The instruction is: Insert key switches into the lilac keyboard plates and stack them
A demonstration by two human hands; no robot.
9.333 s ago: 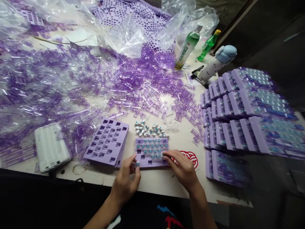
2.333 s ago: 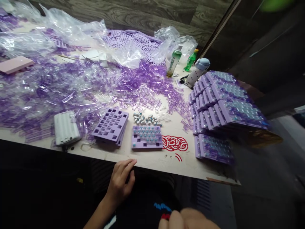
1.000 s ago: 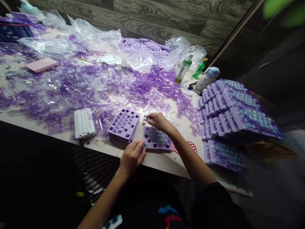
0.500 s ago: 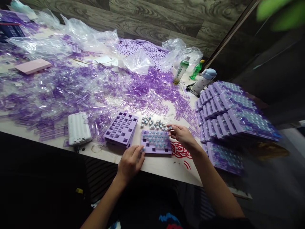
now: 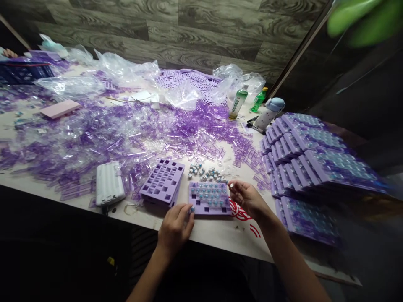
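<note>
A small lilac plate (image 5: 209, 199) partly filled with blue-topped switches lies at the table's near edge. My left hand (image 5: 176, 226) rests at its lower left corner, fingers curled and pinched on a small switch. My right hand (image 5: 248, 198) hovers just right of the plate, fingers pinched on a small piece I cannot make out. A little heap of loose switches (image 5: 204, 173) lies just behind the plate. A stack of empty lilac plates (image 5: 163, 181) sits to the left.
Clear purple plastic pieces (image 5: 126, 130) and bags cover the table behind. Stacks of filled plates (image 5: 315, 155) stand at the right. A white ribbed box (image 5: 108, 188) lies left. Two green bottles (image 5: 239, 102) and a blue-capped flask (image 5: 269, 113) stand at the back.
My right hand went from the loose switch heap back to the plate's right side. The left hand stayed at the plate's lower left corner. The view tilted up slightly.
</note>
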